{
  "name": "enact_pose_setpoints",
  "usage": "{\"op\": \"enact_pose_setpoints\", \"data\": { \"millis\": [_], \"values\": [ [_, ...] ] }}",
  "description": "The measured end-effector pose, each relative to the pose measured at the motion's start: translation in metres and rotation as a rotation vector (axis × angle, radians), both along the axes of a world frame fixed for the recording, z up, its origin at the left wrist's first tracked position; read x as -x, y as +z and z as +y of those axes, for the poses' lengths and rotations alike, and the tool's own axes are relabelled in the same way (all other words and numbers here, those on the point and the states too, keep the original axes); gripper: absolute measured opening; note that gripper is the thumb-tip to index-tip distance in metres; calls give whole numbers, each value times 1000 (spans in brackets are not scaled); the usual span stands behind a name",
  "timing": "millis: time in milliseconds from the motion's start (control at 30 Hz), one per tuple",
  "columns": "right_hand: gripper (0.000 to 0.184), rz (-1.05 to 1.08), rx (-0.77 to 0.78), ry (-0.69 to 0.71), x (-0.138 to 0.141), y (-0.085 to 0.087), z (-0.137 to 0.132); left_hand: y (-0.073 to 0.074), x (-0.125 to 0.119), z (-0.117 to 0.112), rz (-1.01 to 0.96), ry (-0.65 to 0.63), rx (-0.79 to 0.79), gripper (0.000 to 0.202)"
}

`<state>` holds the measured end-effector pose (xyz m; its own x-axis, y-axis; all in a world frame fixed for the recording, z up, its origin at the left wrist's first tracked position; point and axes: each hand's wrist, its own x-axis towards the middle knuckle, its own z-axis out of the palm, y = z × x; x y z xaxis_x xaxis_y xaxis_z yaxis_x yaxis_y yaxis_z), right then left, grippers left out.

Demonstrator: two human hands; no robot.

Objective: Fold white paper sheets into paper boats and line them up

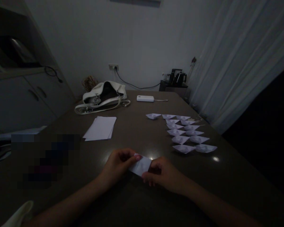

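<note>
A small folded piece of white paper [141, 165] is held just above the dark table [137, 132] near its front edge. My left hand [117, 167] pinches its left end with thumb and fingers closed. My right hand [164, 176] grips its right end, fingers curled under it. Both hands touch the paper at once.
Several folded paper boats [186, 134] lie in rows on the right of the table. A stack of white sheets [100, 128] lies left of centre. A white handbag [103, 96] and a white power bank [145, 98] with a cable sit at the far edge. A curtain hangs at the right.
</note>
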<state>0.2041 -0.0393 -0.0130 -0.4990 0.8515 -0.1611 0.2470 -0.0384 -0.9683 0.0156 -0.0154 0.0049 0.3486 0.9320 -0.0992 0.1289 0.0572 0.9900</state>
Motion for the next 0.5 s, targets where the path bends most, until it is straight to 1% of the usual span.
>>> {"op": "enact_pose_setpoints", "data": {
  "millis": [67, 133, 233, 300, 333, 367, 433, 467, 500],
  "values": [
    [16, -27, -46, -3, 1, 1, 0, 1, 0, -2, -13, 32, -19, 28],
    [15, -72, -117, -43, 2, 3, 0, 1, -1, -2, -12, 45, -52, 25],
    [14, -147, -235, -107, 1, 4, 1, 0, 0, -1, 31, -13, -92, 21],
    [14, -216, -351, -121, -2, 7, 3, -1, 2, 0, 124, -49, -155, 19],
    [14, -249, -420, -120, -5, 9, 4, -3, 4, 0, 191, -51, -227, 18],
    [19, -271, -495, -114, -7, 12, 5, -5, 6, 1, 259, -54, -323, 17],
    [41, -262, -633, -90, -13, 18, 7, -10, 11, 1, 364, -97, -559, 14],
    [43, -250, -688, -65, -16, 20, 8, -13, 13, 1, 398, -140, -664, 15],
    [39, -248, -728, -29, -19, 22, 9, -15, 14, 2, 430, -181, -748, 17]
  ]
}}
